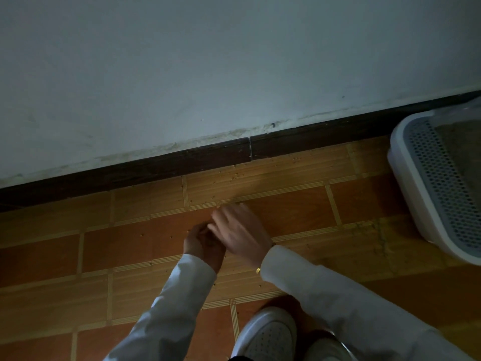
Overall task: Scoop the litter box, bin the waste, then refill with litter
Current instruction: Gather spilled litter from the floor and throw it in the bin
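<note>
Litter grains (229, 178) lie scattered on the tiled floor (291, 212) by the dark skirting board (182, 162); the litter box (413, 183) sits at far right, well apart. Left hand (201, 244) is cupped palm up — contents too dark to tell. Right hand (240, 229), blurred, fingers loosely spread, touches it from above — both low over the floor.

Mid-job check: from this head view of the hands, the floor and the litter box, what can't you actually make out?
- White plastic litter box with perforated grey step: cut off by the right edge, litter level unclear.
- Left hand: cupped and dim, partly hidden behind the right hand's fingers; contents unreadable.
- Right hand: motion-blurred, finger pose uncertain.
- Scattered grains on the orange tiled floor: too small to identify.
- Scoop, bin: not in view.
</note>
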Demonstrator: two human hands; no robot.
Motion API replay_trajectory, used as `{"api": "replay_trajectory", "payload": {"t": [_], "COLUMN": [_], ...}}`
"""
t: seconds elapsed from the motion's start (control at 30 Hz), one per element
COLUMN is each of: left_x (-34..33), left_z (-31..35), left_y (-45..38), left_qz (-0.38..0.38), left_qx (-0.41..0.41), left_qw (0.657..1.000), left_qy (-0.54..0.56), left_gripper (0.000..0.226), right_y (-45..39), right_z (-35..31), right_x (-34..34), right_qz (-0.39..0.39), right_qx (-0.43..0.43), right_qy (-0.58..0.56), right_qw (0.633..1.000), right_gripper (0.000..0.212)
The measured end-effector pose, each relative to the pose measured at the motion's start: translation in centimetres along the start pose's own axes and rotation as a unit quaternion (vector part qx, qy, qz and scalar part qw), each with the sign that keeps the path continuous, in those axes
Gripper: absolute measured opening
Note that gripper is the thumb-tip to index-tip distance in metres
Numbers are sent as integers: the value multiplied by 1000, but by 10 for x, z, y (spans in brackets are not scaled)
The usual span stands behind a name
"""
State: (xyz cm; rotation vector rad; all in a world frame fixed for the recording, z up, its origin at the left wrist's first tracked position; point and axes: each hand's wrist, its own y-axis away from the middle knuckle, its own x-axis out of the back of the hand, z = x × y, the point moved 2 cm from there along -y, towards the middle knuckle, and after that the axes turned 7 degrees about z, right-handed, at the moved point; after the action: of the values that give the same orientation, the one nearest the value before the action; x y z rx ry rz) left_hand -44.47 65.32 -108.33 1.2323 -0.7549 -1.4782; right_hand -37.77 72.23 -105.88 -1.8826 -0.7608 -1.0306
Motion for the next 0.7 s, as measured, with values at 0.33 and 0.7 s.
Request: {"api": "replay_trajectory", "payload": {"t": [0.33,0.7], "left_x": [-3,-18], "left_z": [6,-17], "left_y": [-4,-6], "left_qz": [-43,-4], "left_qx": [-4,-5], "left_qw": [999,999], "left_qy": [13,-52], "left_gripper": [42,37], "right_y": [0,9], "right_z": [60,17], "right_x": [-11,9], "right_qz": [-139,-57], "right_qx": [-81,3], "right_qy": [157,28], "right_qw": [974,998], "right_gripper": [22,10]}}
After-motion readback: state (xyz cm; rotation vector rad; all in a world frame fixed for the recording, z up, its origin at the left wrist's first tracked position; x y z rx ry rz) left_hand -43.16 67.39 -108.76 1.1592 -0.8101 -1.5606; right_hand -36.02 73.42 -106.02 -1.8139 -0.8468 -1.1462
